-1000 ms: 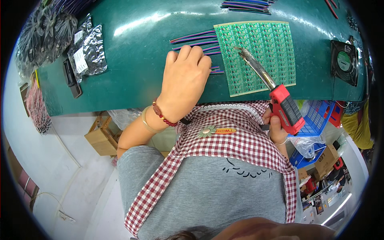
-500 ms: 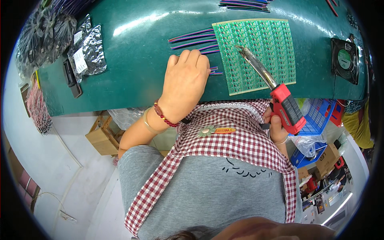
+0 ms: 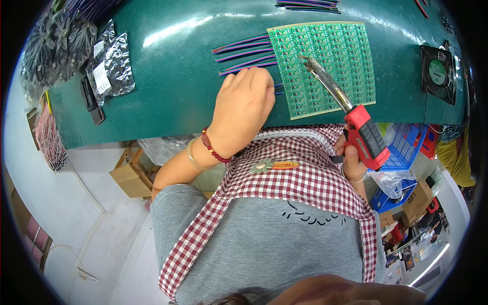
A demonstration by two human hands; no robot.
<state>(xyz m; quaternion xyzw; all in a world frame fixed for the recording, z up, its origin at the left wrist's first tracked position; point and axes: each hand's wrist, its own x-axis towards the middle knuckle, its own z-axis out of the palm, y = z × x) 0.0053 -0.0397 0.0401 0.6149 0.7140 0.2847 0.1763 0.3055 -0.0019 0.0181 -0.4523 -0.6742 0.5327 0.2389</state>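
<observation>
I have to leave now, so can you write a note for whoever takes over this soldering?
Left hand: lies on the green table, pinning a thin coloured wire at the left edge of the green rectangular circuit panel.
Right hand: grips the red-handled soldering iron, tip over the panel.
Done: cannot tell.
Left: more striped coloured wires lie beside the panel.

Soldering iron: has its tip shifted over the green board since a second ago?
No clear move. The soldering iron in the right hand keeps its tip over the same upper-left part of the green circuit board; the left hand also stays put.
</observation>
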